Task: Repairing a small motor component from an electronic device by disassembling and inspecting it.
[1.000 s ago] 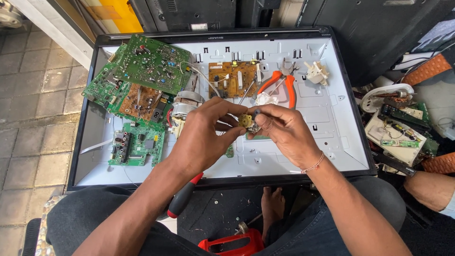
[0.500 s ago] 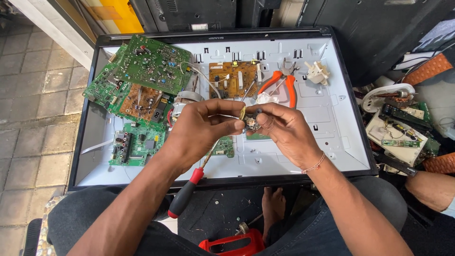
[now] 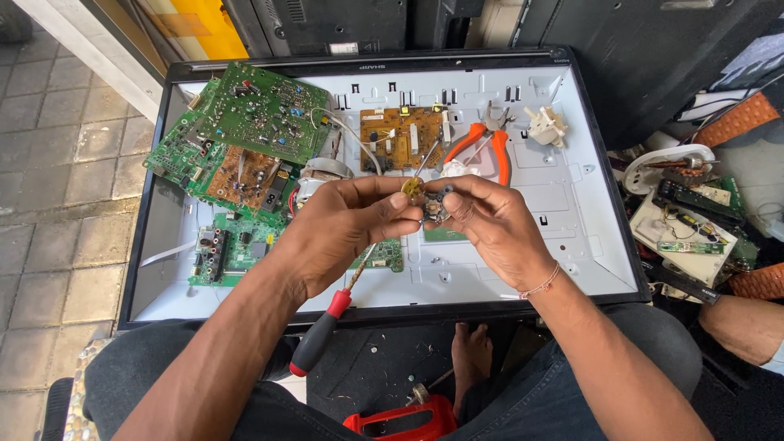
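1. Centrally, both hands meet above the opened white panel (image 3: 572,204), forearms coming up from the bottom edge and converging.
2. Left hand (image 3: 343,233) is curled, palm turned inward, thumb and forefinger pinched shut on a small yellowish part (image 3: 411,186). A screwdriver (image 3: 327,331) with a red-and-black handle runs under this hand, its handle jutting down toward the lap; whether the other fingers clamp it I cannot tell.
3. Right hand (image 3: 490,224) mirrors it, fingers bent, thumb and fingertips closed on a small dark round component (image 3: 434,204), which sits just beside the yellowish part, above the panel's middle.
4. One thin string bracelet (image 3: 541,286) circles the right wrist.
5. Counted on the panel: three green boards at the left — a large one (image 3: 265,110), one with a brown patch (image 3: 237,175), a smaller one (image 3: 229,249) below — plus one orange-brown board (image 3: 400,135) at the top centre.
6. One pair of orange-handled pliers (image 3: 482,143) lies right of that board, and one white plug-like piece (image 3: 545,126) lies further right.
7. One more person's forearm (image 3: 747,327) shows at the right edge.
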